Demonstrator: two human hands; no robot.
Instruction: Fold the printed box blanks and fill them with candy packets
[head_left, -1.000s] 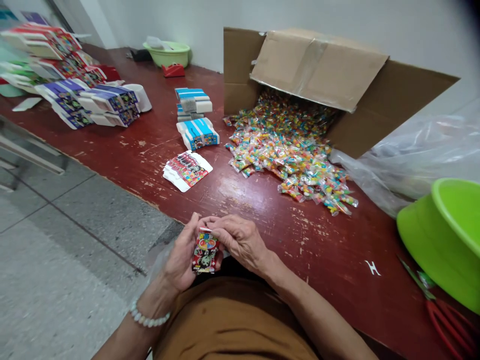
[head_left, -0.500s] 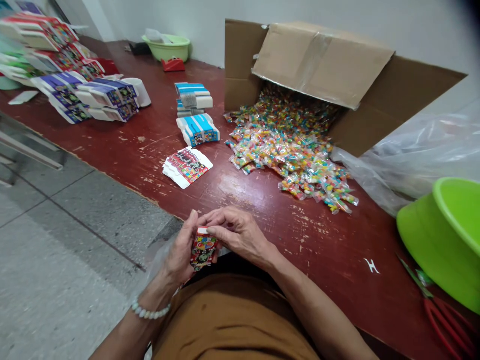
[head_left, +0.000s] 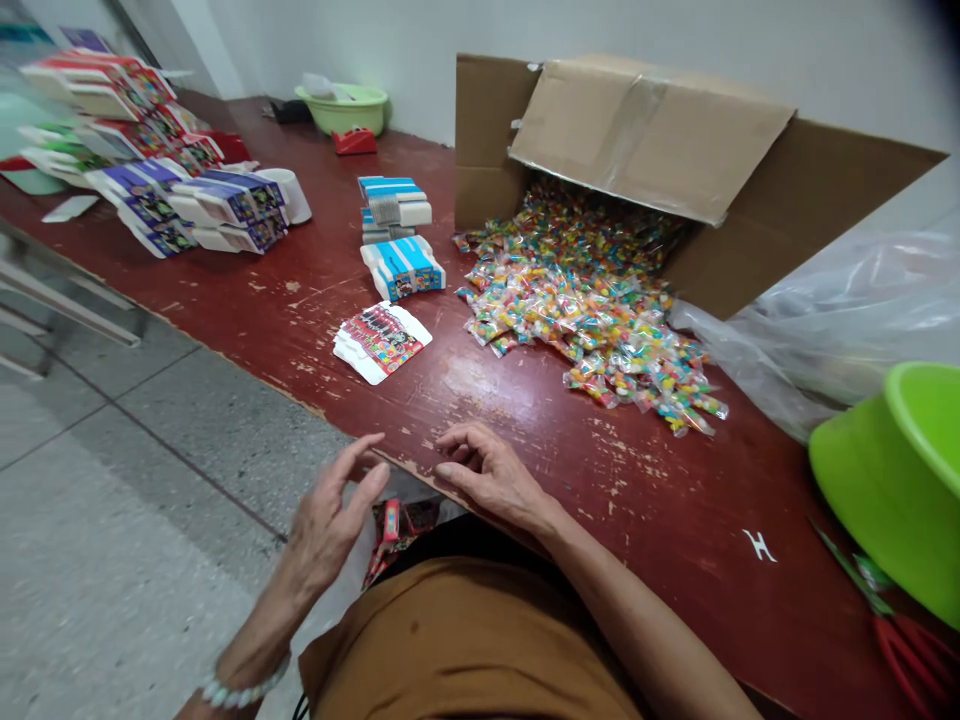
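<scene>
My left hand [head_left: 330, 520] hovers off the table's front edge, thumb and fingers apart, with nothing in it. Loosely curled, my right hand [head_left: 491, 475] is over the edge of the red table, with a gap between thumb and fingers and no object showing there. Below and between the hands, small red printed candy boxes [head_left: 391, 520] lie in what looks like a clear plastic bag, partly hidden by my clothing. Flat printed cartons [head_left: 386, 345] are fanned out on the table ahead. Small wrapped candy packets [head_left: 570, 300] spill from a cardboard box [head_left: 652, 130] lying on its side.
Bundles of blue flat cartons [head_left: 405, 268] stand behind the fanned ones. Purple bundles [head_left: 225, 200] and red bundles [head_left: 112, 85] are stacked at the left. On the right are a green basin [head_left: 892, 480], red-handled scissors [head_left: 877, 610] and plastic sheeting [head_left: 847, 300].
The small red candy box has left my hands, and red boxes now show in the bag below. My left hand has moved left and opened; my right hand has loosened.
</scene>
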